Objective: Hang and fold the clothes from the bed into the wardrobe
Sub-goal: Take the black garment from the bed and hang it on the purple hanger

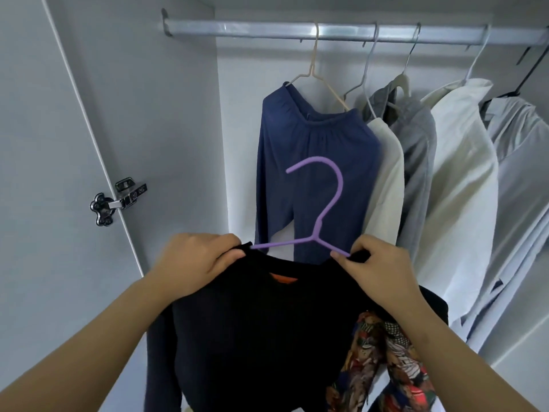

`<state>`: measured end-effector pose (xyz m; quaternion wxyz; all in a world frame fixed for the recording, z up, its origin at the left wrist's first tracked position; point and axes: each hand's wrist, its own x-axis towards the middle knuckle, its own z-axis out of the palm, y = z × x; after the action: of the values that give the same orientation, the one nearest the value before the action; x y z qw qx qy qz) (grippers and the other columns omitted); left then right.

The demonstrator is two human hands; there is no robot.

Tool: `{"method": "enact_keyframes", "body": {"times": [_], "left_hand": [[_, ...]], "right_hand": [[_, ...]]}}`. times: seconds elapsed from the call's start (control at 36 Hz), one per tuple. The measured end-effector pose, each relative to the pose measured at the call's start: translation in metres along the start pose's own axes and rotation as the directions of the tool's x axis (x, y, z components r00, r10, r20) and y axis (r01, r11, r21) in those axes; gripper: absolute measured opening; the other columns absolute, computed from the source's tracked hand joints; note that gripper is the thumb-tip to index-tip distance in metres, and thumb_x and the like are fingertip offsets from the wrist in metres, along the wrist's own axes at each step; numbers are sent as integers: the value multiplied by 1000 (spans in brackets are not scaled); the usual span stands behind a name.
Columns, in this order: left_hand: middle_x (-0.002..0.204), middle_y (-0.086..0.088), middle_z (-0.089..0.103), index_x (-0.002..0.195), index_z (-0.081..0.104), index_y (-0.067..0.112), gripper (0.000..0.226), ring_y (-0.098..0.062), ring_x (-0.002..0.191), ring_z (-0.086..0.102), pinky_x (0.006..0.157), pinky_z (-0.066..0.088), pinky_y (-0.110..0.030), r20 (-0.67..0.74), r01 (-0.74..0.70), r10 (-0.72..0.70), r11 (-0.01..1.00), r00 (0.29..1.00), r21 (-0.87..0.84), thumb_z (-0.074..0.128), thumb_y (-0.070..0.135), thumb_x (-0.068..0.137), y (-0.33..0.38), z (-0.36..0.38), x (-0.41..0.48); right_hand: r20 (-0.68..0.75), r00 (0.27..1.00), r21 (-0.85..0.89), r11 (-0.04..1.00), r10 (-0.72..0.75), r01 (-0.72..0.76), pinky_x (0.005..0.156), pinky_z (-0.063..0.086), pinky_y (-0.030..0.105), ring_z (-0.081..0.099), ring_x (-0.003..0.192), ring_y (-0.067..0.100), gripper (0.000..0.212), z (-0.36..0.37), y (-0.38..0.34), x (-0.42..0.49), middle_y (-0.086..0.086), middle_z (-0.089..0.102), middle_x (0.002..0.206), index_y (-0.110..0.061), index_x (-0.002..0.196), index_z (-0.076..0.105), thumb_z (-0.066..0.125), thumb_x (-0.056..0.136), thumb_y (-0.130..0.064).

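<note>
Head view: two bare forearms reach forward from the bottom edge into an open wardrobe (237,120).
Left hand (196,257): fingers curled over the left shoulder of a black sweater (261,322), gripping the cloth where the hanger's arm goes in.
Right hand (377,263): thumb and fingers pinch the sweater's right shoulder against the hanger's other arm.
Black sweater: held up between the hands, in front of the hung clothes and below the rail; neckline up, body and sleeves hanging straight down, an orange label at the neck.
Purple hanger (329,200): inside the sweater's neck; long axis across the frame, right end a little lower; hook upright, its opening to the left, not on the rail.
Patterned garment (386,367): beside the sweater, under the right forearm; what carries it cannot be told.
Hung clothes: a navy garment (315,144) just behind the hook, then a cream garment (386,173), a grey garment (419,138), a white shirt (463,173) and a pale shirt (523,162) to the right.
Rail (297,29): silver bar across the top, carrying those hangers.
Door (44,144): white, open on the left, with a metal hinge (118,200).
</note>
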<state>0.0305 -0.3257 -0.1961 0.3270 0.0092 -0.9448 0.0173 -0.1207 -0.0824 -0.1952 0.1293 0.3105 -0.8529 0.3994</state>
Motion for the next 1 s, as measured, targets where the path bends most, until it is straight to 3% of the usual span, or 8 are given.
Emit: {"method": "enact_keyframes", "body": {"times": [0.11, 0.25, 0.42, 0.53, 0.67, 0.78, 0.83, 1.0], "left_hand": [[63, 16, 54, 83, 61, 22, 48, -6, 50, 51, 44, 31, -12, 14, 73, -73, 994, 997, -86, 25, 52, 94, 15, 7, 3], [57, 23, 31, 79, 45, 32, 12, -3, 53, 34, 43, 13, -3, -39, 69, -73, 993, 997, -95, 40, 40, 86, 29, 9, 14], [53, 16, 43, 86, 63, 25, 52, -15, 55, 51, 49, 33, -19, -12, 305, -314, 929, 949, -209, 27, 60, 76, 12, 9, 9], [66, 14, 51, 93, 54, 37, 43, -18, 64, 54, 56, 37, -26, -95, 352, -371, 921, 924, -169, 26, 62, 72, 0, -2, 10], [68, 16, 53, 84, 68, 30, 40, -13, 68, 53, 57, 33, -15, -129, 354, -386, 910, 914, -215, 40, 58, 75, -8, -5, 15], [102, 17, 51, 98, 56, 35, 36, -7, 80, 50, 59, 37, -18, -136, 264, -300, 937, 944, -230, 37, 57, 77, -13, -1, 17], [96, 12, 54, 104, 47, 36, 33, -7, 81, 49, 57, 43, -27, -124, 229, -258, 950, 958, -212, 37, 55, 80, -14, -1, 16], [70, -2, 63, 91, 62, 31, 32, -11, 72, 49, 58, 46, -34, -88, 270, -299, 932, 950, -242, 39, 51, 82, -22, 1, 19]], "right_hand": [[-6, 995, 26, 994, -102, 102, 59, 41, 7, 54, 63, 3, 26, 5, -3, 2, -12, 54, 58, -15, 64, 55, 79, 72, -22], [56, 961, 138, 955, -271, 261, 64, 38, 2, 52, 73, 0, 21, 6, -14, 2, -8, 55, 66, -13, 68, 58, 79, 70, -10], [300, 920, 112, 967, -251, 227, 76, 38, 4, 52, 90, -7, 39, -14, 4, 15, -20, 55, 94, -39, 91, 46, 72, 79, -12], [313, 941, 32, 991, -131, 127, 69, 41, 2, 58, 77, -3, 45, -27, 34, 14, -15, 59, 87, -35, 121, 45, 63, 87, -12], [252, 952, -71, 977, -176, 200, 70, 34, -1, 53, 83, 10, 20, -19, 34, 11, -6, 58, 91, -8, 111, 62, 52, 94, -9], [264, 945, -140, 962, -194, 236, 63, 31, 18, 47, 77, 9, 39, -9, 21, 6, -9, 51, 80, -18, 93, 58, 35, 93, -49], [264, 950, -192, 957, -165, 220, 52, 29, 20, 43, 59, 5, 47, -8, 15, 1, -10, 44, 60, -22, 71, 44, 28, 88, -63], [543, 839, 140, 989, -45, -37, 54, 32, 16, 40, 52, 1, 43, -16, -10, 6, -12, 39, 52, -16, 61, 40, 41, 87, -51]]}}
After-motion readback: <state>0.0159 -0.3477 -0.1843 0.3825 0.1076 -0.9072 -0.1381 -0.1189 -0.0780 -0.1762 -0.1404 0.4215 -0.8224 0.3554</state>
